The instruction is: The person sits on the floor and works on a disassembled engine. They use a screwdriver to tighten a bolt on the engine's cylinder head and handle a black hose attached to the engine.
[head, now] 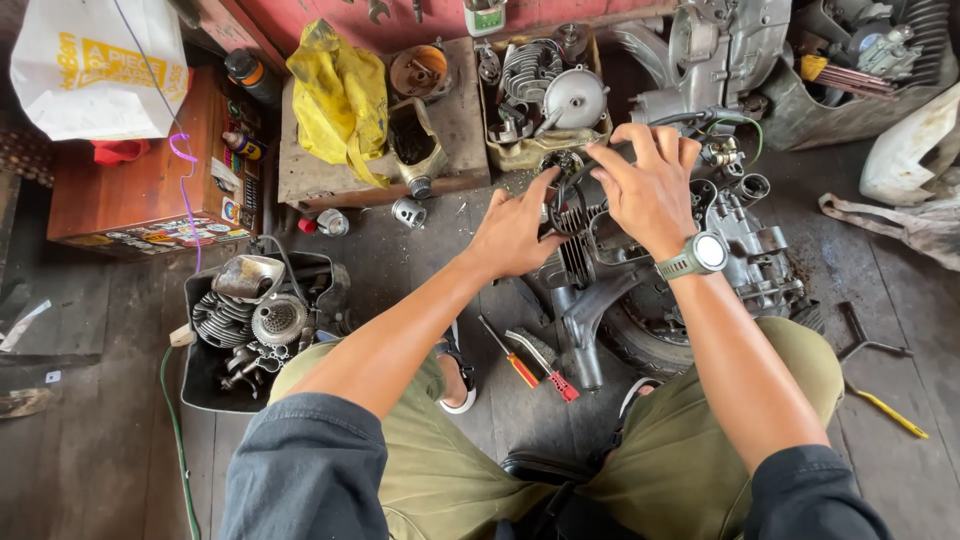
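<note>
My left hand [515, 232] pinches a thin black rubber ring [562, 205] against the finned grey metal engine cylinder [578, 250] on the dark plank floor [100, 330] between my knees. My right hand [648, 185] curls over the ring's far side, fingers closed on it; a red-handled screwdriver [510, 355] lies near my left foot.

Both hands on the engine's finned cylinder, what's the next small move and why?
Probably seat the thin dark ring squarely on the finned cylinder: the left hand pinches its near edge, the right hand spans the far side, and it appears tilted.
</note>
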